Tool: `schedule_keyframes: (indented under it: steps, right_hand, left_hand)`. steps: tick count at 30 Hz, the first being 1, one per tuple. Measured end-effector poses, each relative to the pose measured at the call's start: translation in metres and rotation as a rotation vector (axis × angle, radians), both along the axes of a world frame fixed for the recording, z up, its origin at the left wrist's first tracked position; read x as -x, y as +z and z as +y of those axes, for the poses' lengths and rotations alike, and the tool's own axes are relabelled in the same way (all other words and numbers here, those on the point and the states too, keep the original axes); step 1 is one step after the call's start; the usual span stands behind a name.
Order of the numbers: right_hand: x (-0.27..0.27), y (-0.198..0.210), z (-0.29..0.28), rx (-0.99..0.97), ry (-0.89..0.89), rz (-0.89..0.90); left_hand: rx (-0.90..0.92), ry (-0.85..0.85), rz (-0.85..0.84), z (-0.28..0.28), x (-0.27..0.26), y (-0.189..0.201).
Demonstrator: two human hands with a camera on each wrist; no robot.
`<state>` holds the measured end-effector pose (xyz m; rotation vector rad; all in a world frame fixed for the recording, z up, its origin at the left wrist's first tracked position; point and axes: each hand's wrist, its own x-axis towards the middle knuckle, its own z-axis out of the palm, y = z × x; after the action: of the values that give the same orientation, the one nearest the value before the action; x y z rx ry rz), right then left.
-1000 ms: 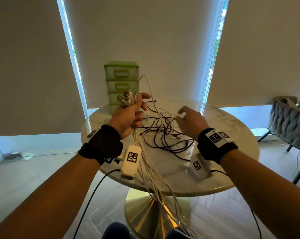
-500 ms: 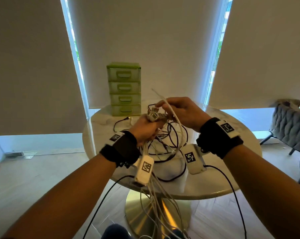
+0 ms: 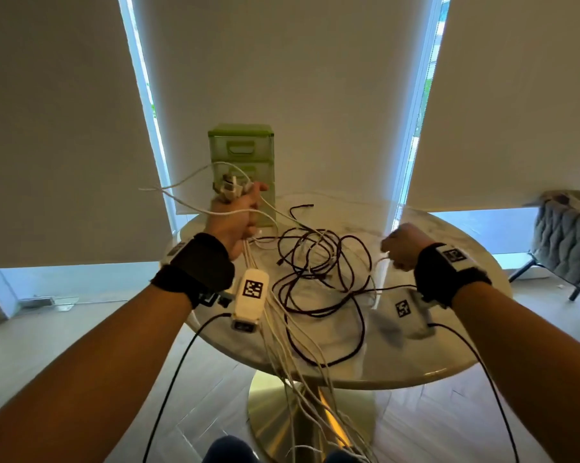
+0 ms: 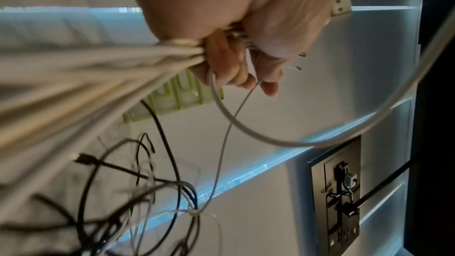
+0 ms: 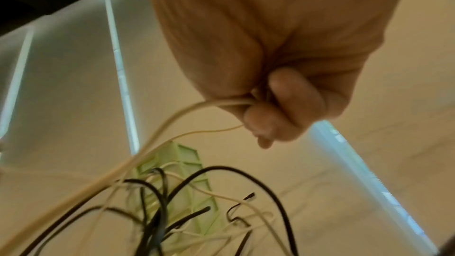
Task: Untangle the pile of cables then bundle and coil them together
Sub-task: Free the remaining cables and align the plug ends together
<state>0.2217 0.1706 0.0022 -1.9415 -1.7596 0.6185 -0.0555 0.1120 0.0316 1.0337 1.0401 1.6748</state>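
My left hand [image 3: 235, 218] is raised over the table's left side and grips a bunch of white cables [image 3: 292, 355] near their plug ends [image 3: 230, 190]; the rest hangs past the table edge toward the floor. In the left wrist view the fingers [image 4: 221, 59] are curled round the white cables [image 4: 86, 77]. A tangle of black cables [image 3: 318, 272] mixed with thin white ones lies on the round marble table [image 3: 448, 355]. My right hand [image 3: 402, 246] is at the right of the tangle; in the right wrist view its fingers [image 5: 283, 104] pinch a white cable [image 5: 138, 155].
A green mini drawer unit [image 3: 241, 168] stands at the table's back, behind my left hand. A grey padded chair [image 3: 565, 242] is at the far right. The table stands on a gold pedestal base [image 3: 275, 419], with roller blinds behind it.
The hands were together over the tangle; now they have parted. My left hand rose toward the drawers with the white bunch, and my right hand moved right, drawing a white cable with it.
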Motion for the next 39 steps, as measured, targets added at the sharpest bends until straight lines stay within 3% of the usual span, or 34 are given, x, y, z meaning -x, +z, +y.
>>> schedule_keyframes:
  steps: [4, 8, 11, 14, 16, 19, 21, 24, 26, 28, 30, 33, 36, 39]
  right_hand:
    - [-0.012, 0.007, 0.010, -0.063, -0.096, -0.200]
    - [0.032, 0.013, -0.016, -0.388, 0.143, -0.294]
    - [0.069, 0.022, -0.029, -0.434, 0.409, -0.222]
    - [0.082, 0.029, -0.028, -0.407, 0.475, -0.214]
    - [0.080, 0.038, -0.030, -0.439, 0.489, -0.035]
    - [0.074, 0.053, -0.036, -0.480, 0.590, 0.180]
    - [0.072, 0.057, -0.039, -0.495, 0.626, 0.184]
    - [0.065, 0.054, -0.039, -0.576, 0.638, 0.136]
    - [0.059, 0.049, -0.036, -0.433, 0.688, 0.047]
    - [0.055, 0.042, -0.036, -0.183, 0.634, -0.097]
    - [0.053, 0.036, -0.031, -0.120, 0.552, -0.140]
    - [0.051, 0.038, -0.017, -0.134, 0.433, 0.024]
    - [0.044, 0.045, -0.006, -0.064, 0.355, 0.153]
    - [0.021, 0.038, 0.012, -0.117, 0.192, 0.183]
  left_hand:
    - [-0.003, 0.087, 0.041, 0.000, 0.008, 0.008]
    - [-0.035, 0.011, 0.093, -0.005, -0.008, 0.015]
    - [-0.107, -0.125, 0.107, -0.011, -0.023, 0.020]
    - [-0.169, -0.204, 0.117, -0.014, -0.026, 0.023]
    - [-0.142, -0.200, 0.164, -0.008, -0.025, 0.018]
    - [-0.017, -0.218, 0.397, -0.002, -0.031, -0.004]
    - [-0.008, -0.235, 0.508, -0.003, -0.043, -0.016]
    - [-0.026, -0.160, 0.489, -0.003, -0.057, -0.018]
    - [0.010, -0.117, 0.440, 0.001, -0.056, -0.017]
    - [0.031, -0.098, 0.325, 0.004, -0.050, -0.013]
    - [0.044, -0.104, 0.254, 0.004, -0.042, -0.008]
    - [0.034, -0.092, 0.255, 0.003, -0.035, -0.005]
    - [0.068, 0.020, 0.131, 0.006, -0.025, 0.000]
    - [0.063, 0.117, 0.025, 0.006, -0.002, 0.011]
